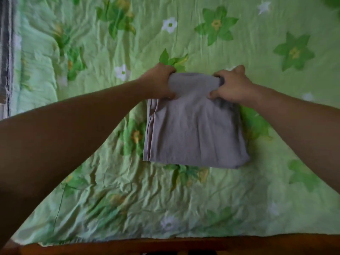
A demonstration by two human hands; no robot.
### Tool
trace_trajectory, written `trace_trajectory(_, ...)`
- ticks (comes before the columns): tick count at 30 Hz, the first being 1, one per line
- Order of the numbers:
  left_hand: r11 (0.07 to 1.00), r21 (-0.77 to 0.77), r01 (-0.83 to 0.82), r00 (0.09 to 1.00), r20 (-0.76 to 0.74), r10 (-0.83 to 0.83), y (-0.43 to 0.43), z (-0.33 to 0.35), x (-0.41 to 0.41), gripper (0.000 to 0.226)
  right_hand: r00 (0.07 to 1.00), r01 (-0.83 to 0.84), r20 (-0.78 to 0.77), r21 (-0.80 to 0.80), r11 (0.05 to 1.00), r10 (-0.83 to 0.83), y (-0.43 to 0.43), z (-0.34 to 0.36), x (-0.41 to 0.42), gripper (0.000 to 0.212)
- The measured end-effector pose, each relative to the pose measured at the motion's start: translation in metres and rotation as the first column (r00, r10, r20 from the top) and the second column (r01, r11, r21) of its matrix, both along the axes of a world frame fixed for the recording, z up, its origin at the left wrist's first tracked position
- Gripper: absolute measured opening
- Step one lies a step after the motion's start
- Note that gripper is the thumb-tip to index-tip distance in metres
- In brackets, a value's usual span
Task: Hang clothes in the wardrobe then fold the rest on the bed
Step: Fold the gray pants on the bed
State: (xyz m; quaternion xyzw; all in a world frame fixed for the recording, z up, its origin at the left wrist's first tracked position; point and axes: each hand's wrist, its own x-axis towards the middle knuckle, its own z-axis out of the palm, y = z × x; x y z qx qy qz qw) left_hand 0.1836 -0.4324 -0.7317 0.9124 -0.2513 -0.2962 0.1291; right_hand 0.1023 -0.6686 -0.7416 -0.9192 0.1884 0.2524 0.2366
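while the folding part of the task is in hand, a grey garment (195,129) lies on the bed (95,172), near the middle of the green flowered bedspread, already reduced to a compact rectangle of several layers. the left hand (159,83) grips the far left corner and the right hand (232,87) grips the far right corner; on each, the fingers curl over the far edge while the thumb presses on the upper face, so the cloth is pinched between them. the far edge bulges into a soft roll between the two hands, whereas the near edge rests flat on the bedspread. holding both corners at once probably keeps the stacked layers aligned, so that the far part can be brought toward the near edge as one more fold, or the bundle squared and lifted without opening. the layered hems along the left side suggest where slippage is most likely. a wooden bed frame (165,245) runs along the near edge of the view, and a grey striped cloth (5,52) shows at the far left
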Motion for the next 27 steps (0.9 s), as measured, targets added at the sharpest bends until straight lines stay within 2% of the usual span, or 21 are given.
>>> trace_trajectory(2,0.995,-0.016,-0.096,0.987,-0.135,0.093,-0.002,0.011,0.006,0.054,0.992,0.110,-0.082,0.137,0.984,-0.099,-0.002,0.003,-0.001,0.069)
trace_trajectory(5,0.984,-0.043,-0.175,0.949,-0.274,0.157,0.005,0.023,0.000,0.034,0.972,0.226,-0.022,0.333,0.915,-0.233,-0.001,0.010,-0.014,0.057)
trace_trajectory(8,0.979,-0.108,-0.172,0.945,-0.299,0.133,0.010,0.046,-0.013,0.027,0.948,0.239,0.084,0.447,0.862,-0.307,-0.005,0.030,-0.030,0.070)
trace_trajectory(10,0.981,-0.144,-0.134,0.976,-0.191,0.106,0.010,0.075,-0.019,0.025,0.934,0.188,0.192,0.450,0.873,-0.300,-0.010,0.053,-0.038,0.080)
trace_trajectory(12,0.968,-0.216,-0.131,0.991,-0.030,0.128,0.011,0.111,-0.024,0.026,0.891,0.136,0.346,0.416,0.899,-0.295,-0.014,0.087,-0.040,0.074)
trace_trajectory(15,0.931,-0.344,-0.122,0.957,0.207,0.202,0.010,0.158,-0.035,0.045,0.793,0.042,0.557,0.352,0.935,-0.245,-0.025,0.139,-0.045,0.070)
trace_trajectory(17,0.933,-0.357,-0.033,0.911,0.373,0.176,0.011,0.170,-0.053,0.052,0.766,-0.040,0.633,0.222,0.974,-0.113,-0.031,0.159,-0.062,0.056)
trace_trajectory(19,0.947,-0.303,0.108,0.871,0.488,0.056,0.018,0.162,-0.079,0.057,0.753,-0.138,0.656,0.094,0.986,0.044,-0.032,0.160,-0.089,0.043)
trace_trajectory(21,0.947,-0.207,0.244,0.819,0.568,-0.087,0.029,0.134,-0.116,0.058,0.696,-0.281,0.676,-0.053,0.958,0.242,-0.029,0.139,-0.125,0.033)
trace_trajectory(23,0.952,-0.106,0.288,0.816,0.547,-0.186,0.039,0.097,-0.160,0.057,0.652,-0.418,0.612,-0.202,0.886,0.447,-0.024,0.106,-0.165,0.031)
trace_trajectory(24,0.957,-0.017,0.290,0.852,0.460,-0.250,0.043,0.077,-0.181,0.058,0.686,-0.482,0.483,-0.258,0.837,0.544,-0.021,0.084,-0.186,0.036)
trace_trajectory(25,0.948,0.091,0.307,0.886,0.338,-0.319,0.046,0.060,-0.203,0.061,0.730,-0.552,0.286,-0.290,0.782,0.621,-0.016,0.065,-0.207,0.043)
trace_trajectory(27,0.929,0.201,0.310,0.922,0.176,-0.345,0.054,0.033,-0.230,0.064,0.754,-0.649,-0.078,-0.243,0.721,0.652,-0.008,0.033,-0.245,0.069)
